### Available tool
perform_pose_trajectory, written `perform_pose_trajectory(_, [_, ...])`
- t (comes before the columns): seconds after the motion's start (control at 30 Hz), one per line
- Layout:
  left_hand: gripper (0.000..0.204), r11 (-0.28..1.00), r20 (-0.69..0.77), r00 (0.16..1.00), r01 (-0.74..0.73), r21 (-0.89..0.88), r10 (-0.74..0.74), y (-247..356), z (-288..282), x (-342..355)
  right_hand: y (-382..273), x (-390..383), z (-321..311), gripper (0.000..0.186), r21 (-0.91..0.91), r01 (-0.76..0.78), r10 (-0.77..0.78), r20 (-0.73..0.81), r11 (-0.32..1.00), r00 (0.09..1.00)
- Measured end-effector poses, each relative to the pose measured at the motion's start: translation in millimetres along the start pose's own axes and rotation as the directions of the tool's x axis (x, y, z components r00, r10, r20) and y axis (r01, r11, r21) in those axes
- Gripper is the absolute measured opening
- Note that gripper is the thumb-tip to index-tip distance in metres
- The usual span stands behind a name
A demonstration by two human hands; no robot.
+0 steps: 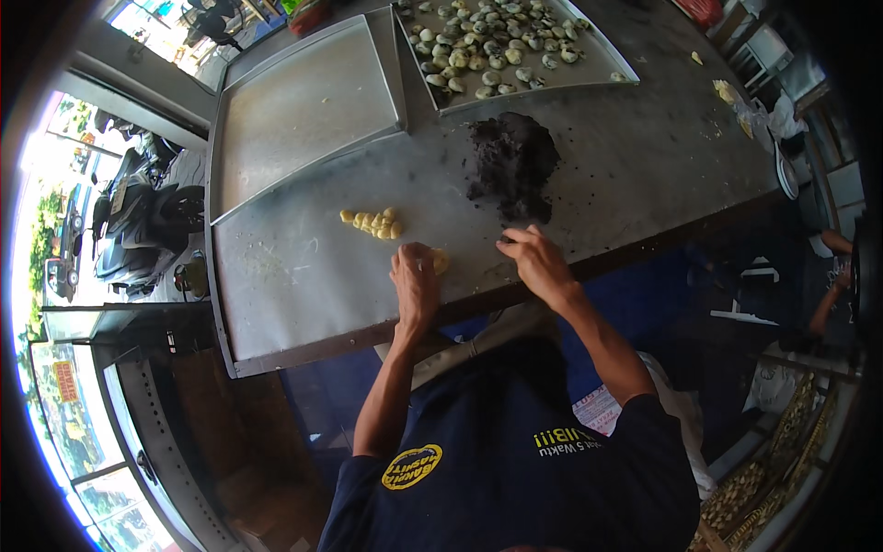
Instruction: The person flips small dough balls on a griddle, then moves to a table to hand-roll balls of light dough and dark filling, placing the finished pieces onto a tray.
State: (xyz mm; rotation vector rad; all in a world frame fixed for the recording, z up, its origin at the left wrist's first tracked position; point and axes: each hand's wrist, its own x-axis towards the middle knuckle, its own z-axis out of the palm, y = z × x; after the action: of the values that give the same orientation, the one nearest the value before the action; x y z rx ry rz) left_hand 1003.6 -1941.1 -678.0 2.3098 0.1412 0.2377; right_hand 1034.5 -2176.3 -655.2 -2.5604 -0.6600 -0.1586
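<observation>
On the metal-topped table, my left hand (417, 283) is closed, its fingers curled around a piece of pale dough (441, 261) that shows past the thumb side. Just beyond it lies a small cluster of pale yellow dough balls (375, 224). My right hand (539, 261) is at the near edge of a crumbly dark filling mound (515, 161). Its thumb and fingertips are pinched together, with a dark bit of filling showing between them.
At the far side, a metal tray (612, 77) holds many rounded pale-and-dark pieces. Left of it lies a second shallow tray (308, 115) with few crumbs. Plastic bags (777, 120) sit by the right edge. Motorbikes (138, 216) stand outside at left. Another person's arm (828, 299) shows at far right.
</observation>
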Motion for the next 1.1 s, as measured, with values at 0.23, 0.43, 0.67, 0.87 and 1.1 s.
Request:
perform_pose_trajectory(0.23, [0.036,0.726,-0.061,0.955,0.179,-0.664,-0.290,-11,-20,-3,-42,45,46,0.036,0.012,0.269,-0.268,-0.010,0.963,0.963])
perform_pose_trajectory(0.43, [0.029,0.585,0.047,0.920,0.286,-0.759,-0.389,-17,-32,-3,-55,5,39,0.042,0.131,0.238,-0.243,0.022,0.962,0.970])
perform_pose_trajectory(0.67, [0.037,0.814,0.054,0.995,0.101,-0.573,-0.086,33,15,-8,-66,12,30,0.045,0.390,-0.022,0.115,-0.218,0.921,0.969])
perform_pose_trajectory(0.87, [0.024,0.856,0.394,0.905,0.326,-0.402,-0.160,19,5,23,-65,20,6,0.032,0.477,-0.046,0.156,-0.193,0.878,0.969])
perform_pose_trajectory(1.1, [0.029,0.998,0.107,0.993,-0.036,-0.051,0.042,4,26,8,-80,24,20,0.025,0.673,-0.249,0.296,0.048,0.696,0.954])
